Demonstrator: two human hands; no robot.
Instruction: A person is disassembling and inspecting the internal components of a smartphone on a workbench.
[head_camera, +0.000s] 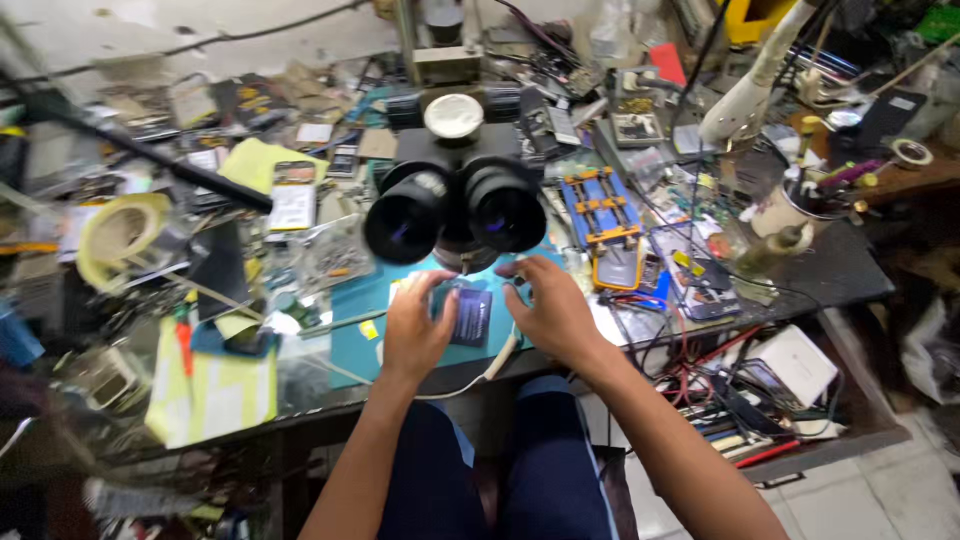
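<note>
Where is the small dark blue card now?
The blue card lies on the teal mat, between the left hand and right hand, under the microscope.

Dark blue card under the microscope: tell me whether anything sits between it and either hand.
Nothing visible does. The left hand and right hand flank the dark blue card with fingers already at its edges; the microscope hangs above, not between them.

Dark blue rectangular screen (470, 316) on mat between hands; white box (797, 364) lower right.
</note>
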